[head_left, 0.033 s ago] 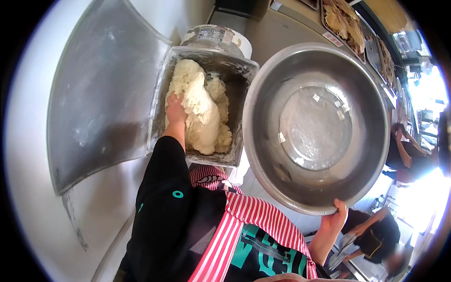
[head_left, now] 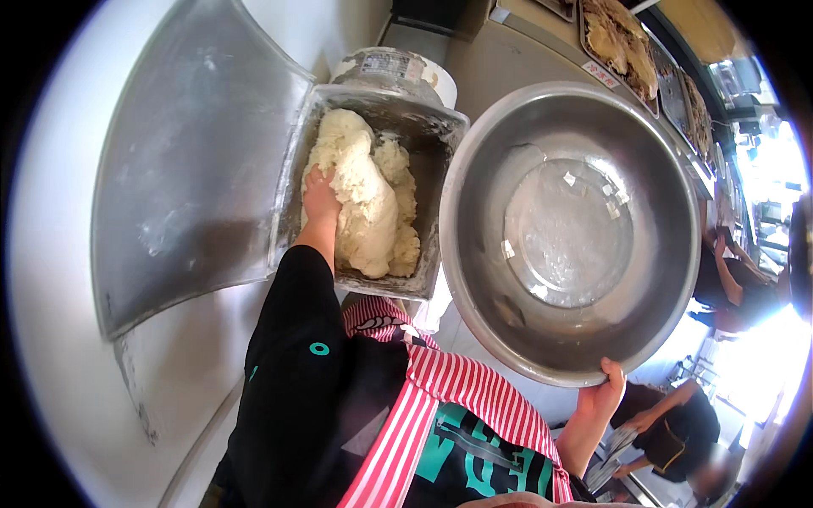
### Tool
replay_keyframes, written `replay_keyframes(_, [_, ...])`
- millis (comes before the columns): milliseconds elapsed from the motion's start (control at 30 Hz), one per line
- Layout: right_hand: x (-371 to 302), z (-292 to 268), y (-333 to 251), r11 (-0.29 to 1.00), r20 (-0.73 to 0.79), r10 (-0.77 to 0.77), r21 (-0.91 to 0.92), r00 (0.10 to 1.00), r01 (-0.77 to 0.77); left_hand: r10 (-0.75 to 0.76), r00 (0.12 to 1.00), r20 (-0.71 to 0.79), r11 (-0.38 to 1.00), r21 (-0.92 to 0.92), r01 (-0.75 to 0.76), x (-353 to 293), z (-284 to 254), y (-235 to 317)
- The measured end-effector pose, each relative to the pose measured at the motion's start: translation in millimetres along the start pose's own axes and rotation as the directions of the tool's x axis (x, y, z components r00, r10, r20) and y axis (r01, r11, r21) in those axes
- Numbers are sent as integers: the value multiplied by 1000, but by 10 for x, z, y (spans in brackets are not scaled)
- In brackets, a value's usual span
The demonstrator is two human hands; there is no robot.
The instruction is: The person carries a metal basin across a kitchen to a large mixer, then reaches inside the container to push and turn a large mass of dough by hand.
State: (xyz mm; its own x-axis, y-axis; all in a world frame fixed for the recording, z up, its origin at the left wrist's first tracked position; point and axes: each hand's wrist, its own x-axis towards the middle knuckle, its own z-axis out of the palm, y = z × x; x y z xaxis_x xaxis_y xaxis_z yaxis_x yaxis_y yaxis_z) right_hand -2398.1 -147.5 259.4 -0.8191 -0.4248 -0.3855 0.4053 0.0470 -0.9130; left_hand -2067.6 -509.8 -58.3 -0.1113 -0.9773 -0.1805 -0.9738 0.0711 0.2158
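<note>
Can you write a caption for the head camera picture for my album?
Left hand on pale dough in a metal bin, right hand holding a big, round metal bowl.

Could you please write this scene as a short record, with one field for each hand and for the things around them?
left hand: on the pale dough, at its left side; this is the left hand
right hand: right hand holds the near rim of the steel basin
dough place: inside the metal bin
left of bin: a large grey metal panel
behind bin: a white bucket
far right corner: browned food on a tray
other people: a person in dark clothes, lower right
</note>
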Motion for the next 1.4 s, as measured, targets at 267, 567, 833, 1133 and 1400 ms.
replay_keyframes(267, [88,-54,24,999,56,22,32,998,-24,58,995,85,888,-460,-12,-477,-281,399])
replay_keyframes(567, [236,104,-11,998,47,49,41,998,-51,235,972,23,971,28,-236,-162,-610,427])
replay_keyframes(833, [190,222,-77,999,-27,54,0,998,-54,243,970,20,958,153,-243,308,-471,225])
replay_keyframes(1133, [159,169,-113,999,15,45,6,999,-45,-38,988,151,998,50,30,331,-321,96])
replay_keyframes(1400, [197,122,-118,997,-12,76,23,997,-76,-17,974,227,889,-443,119,-565,-495,517])
